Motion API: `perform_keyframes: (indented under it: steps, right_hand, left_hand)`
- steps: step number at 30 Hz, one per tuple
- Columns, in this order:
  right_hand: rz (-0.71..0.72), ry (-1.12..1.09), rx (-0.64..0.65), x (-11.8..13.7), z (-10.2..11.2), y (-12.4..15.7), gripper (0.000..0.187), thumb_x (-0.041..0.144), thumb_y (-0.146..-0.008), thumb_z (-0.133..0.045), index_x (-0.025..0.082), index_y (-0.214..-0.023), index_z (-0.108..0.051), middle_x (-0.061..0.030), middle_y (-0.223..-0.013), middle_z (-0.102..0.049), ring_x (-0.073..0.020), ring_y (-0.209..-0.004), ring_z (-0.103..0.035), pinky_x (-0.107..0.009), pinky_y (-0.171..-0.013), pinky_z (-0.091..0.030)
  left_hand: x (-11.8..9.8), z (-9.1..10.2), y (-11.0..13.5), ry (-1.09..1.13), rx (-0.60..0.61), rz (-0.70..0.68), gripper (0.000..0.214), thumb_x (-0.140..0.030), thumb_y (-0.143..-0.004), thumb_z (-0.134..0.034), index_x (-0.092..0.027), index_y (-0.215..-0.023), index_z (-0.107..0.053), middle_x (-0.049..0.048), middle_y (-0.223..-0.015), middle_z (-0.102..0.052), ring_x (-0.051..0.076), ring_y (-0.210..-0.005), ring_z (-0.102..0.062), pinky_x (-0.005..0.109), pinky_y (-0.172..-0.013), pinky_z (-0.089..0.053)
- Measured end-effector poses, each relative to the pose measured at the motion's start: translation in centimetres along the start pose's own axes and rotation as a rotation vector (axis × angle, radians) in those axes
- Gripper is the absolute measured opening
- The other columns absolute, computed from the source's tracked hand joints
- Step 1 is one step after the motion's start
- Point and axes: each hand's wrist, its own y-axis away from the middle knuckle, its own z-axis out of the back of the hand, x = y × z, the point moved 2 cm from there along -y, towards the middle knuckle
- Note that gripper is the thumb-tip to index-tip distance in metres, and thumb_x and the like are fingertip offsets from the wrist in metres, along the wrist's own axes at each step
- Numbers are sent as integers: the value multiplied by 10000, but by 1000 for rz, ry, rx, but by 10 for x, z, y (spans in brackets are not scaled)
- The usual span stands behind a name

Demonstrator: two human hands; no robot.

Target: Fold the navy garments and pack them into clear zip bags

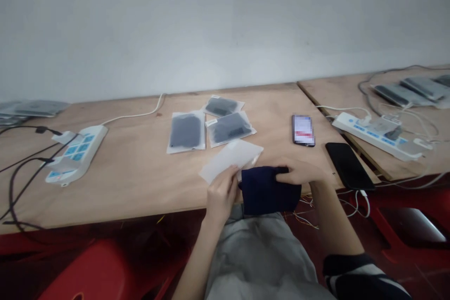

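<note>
At the table edge, we hold a dark blue pouch lying crosswise: left hand pinches its left end, right hand grips its right.

Near centre: plain navy-blue rectangular cloth, with a frosted white plastic sleeve just beyond it. Light-brown plywood worktop. Far centre: clear plastic bags, contents dark grey. Left: white plastic power strip, blue switches. Right: glossy black slab phone; dark-framed lit phone, screen white with a red band. Near left: red plastic stool.
</note>
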Motion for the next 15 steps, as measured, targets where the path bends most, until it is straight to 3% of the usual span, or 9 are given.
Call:
perform_keyframes:
  steps: [4, 8, 11, 15]
  right_hand:
    - [26, -35, -8, 0, -2, -8, 623, 86, -715, -484, 297, -1274, -660, 25, -1327, -657, -247, -1273, -560, -444, -1140, -375]
    - [-97, -99, -41, -5, -5, -15, 679, 96, -641, -480, 290, -1266, -661, 21, -1343, -646, -261, -1265, -557, -462, -1130, -375]
    - [-176, -178, -136, -9, -5, -19, 689, 116, -592, -494, 280, -1236, -673, 14, -1359, -633, -283, -1298, -514, -465, -1144, -345]
    - [-278, -400, -209, -18, -10, -25, 655, 150, -563, -488, 263, -1173, -699, 13, -1301, -668, -291, -1251, -537, -453, -1122, -367]
  left_hand:
    - [-4, -7, -4, 125, -99, 97, 220, -156, -930, -586, -214, -1115, -691, 37, -1070, -766, 186, -987, -734, 316, -935, -593]
    - [-3, -12, -4, 273, -82, 247, 220, -189, -929, -604, -209, -1137, -673, 42, -1067, -764, 185, -987, -734, 330, -956, -584]
    - [0, -13, -1, 279, -23, 181, 265, -155, -949, -545, -217, -1185, -646, 46, -1125, -747, 182, -1046, -714, 331, -978, -570]
    - [12, -16, 6, 85, 84, 42, 476, -16, -901, -426, -196, -1329, -533, 95, -1291, -663, 204, -1214, -627, 377, -1044, -525]
